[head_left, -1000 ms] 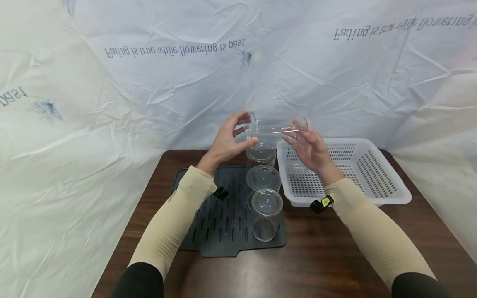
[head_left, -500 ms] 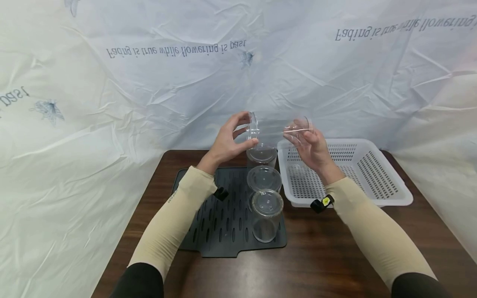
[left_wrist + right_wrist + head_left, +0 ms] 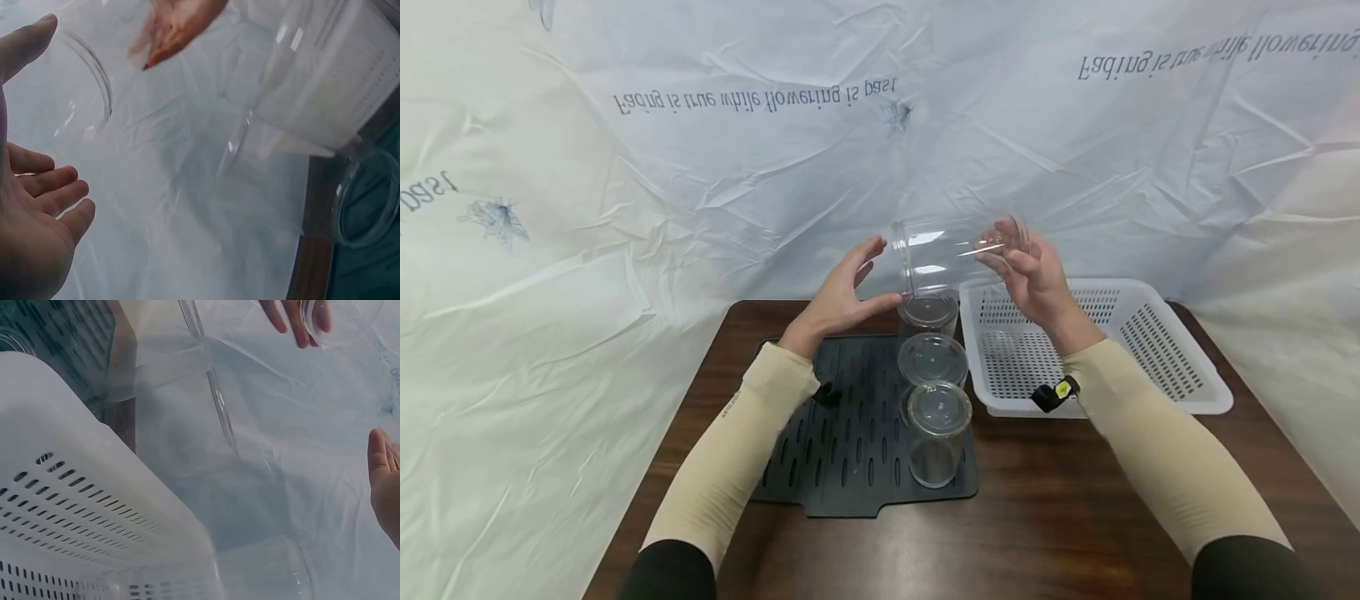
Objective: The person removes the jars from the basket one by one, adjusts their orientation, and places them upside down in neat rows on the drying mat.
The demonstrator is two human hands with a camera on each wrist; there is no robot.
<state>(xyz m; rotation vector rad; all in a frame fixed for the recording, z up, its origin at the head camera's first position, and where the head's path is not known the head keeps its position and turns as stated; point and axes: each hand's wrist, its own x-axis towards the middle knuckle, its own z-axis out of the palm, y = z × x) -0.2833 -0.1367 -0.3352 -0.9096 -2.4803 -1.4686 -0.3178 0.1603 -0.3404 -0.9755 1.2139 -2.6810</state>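
Note:
A clear cylindrical jar [image 3: 943, 262] lies sideways in the air above the back of the table, its ringed end toward the left. My right hand [image 3: 1036, 279] grips its right end, thumb in front and fingers seen through the clear wall. Close to the ringed end is my left hand [image 3: 841, 293], fingers spread and thumb stretched toward the lower edge. The left wrist view shows that left hand [image 3: 40, 219] with its palm turned to the curved rim. Below stand three clear jars in a row, the front one [image 3: 936, 454] nearest me.
The jars stand along the right side of a dark slotted mat [image 3: 842, 450] on the brown wooden table [image 3: 1022, 517]. To their right is a white perforated basket [image 3: 1213, 392]. A wrinkled white sheet [image 3: 760, 192] hangs behind the table.
My left hand has come off the jar's ringed end, moving left and slightly down with its fingers opening. My right hand has risen a little and keeps the jar sideways.

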